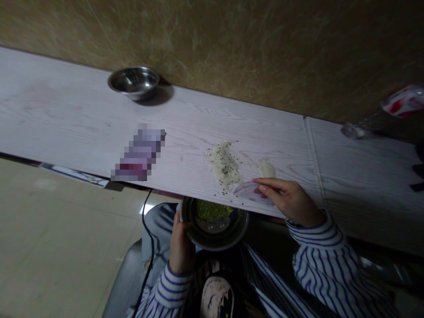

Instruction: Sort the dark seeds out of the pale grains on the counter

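My left hand (182, 247) is closed on the left rim of a metal bowl (212, 243), held just below the table's front edge. Green mung beans (212, 209) lie in the bowl toward its far side. My right hand (293, 198), fingers pinched, grips a clear half-round protractor (248, 191) by its right side, low over the tabletop. Beside the protractor's far edge spreads a heap of white rice (223, 165) with green beans scattered through it. A smaller pile of rice (266, 168) sits to the right, just beyond my right fingertips.
Against the wall at the back left stands another metal bowl (134, 84). A blurred-out flat rectangular object (141, 154) lies left of the rice. A plastic bottle with a red label (402, 102) lies at the far right. A black cable (151, 240) hangs beside my leg.
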Tool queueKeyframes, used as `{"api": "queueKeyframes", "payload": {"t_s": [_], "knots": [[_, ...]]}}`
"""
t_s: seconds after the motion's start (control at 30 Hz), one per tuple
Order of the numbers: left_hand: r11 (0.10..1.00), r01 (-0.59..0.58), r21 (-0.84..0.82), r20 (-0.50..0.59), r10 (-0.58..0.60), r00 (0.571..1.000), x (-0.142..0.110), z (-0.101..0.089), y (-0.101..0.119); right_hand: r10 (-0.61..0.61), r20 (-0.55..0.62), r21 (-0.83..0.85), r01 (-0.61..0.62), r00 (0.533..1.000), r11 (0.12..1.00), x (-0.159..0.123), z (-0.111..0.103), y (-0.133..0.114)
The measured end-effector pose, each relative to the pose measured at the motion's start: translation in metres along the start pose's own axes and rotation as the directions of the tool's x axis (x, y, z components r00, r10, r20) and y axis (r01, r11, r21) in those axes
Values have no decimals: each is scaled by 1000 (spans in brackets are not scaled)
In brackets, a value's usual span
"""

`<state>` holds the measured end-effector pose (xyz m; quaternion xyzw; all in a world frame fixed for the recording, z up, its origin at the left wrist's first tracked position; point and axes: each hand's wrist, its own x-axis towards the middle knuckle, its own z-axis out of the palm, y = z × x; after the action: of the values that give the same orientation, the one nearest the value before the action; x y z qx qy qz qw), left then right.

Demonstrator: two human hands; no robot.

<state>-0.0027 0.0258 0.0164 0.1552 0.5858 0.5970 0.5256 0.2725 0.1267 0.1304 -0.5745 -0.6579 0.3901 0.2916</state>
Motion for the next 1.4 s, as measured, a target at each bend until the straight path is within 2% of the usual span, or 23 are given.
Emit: {"api": "queueKeyframes", "payload": {"t_s": [0.07,0.13,0.57,0.83,1.17,1.4], "knots": [[997,72,-37,-2,-72,997,0,1,1,-4,10,5,3,1000,1000,-1,3,0],[993,97,-61,-13,-98,995,-1,1,2,-19,24,-2,19,1000,1000,0,6,-1],[994,92,-57,-37,-94,995,-1,2,2,-70,46,6,70,996,998,10,14,-3],[995,94,-36,-37,-95,995,0,2,4,-62,83,25,60,995,998,10,18,-7],[987,130,-90,-42,-134,990,0,2,7,-55,35,15,54,998,998,11,15,-7],[987,136,-90,-48,-141,989,-2,3,8,-67,42,-1,67,997,998,12,20,-7]]}}
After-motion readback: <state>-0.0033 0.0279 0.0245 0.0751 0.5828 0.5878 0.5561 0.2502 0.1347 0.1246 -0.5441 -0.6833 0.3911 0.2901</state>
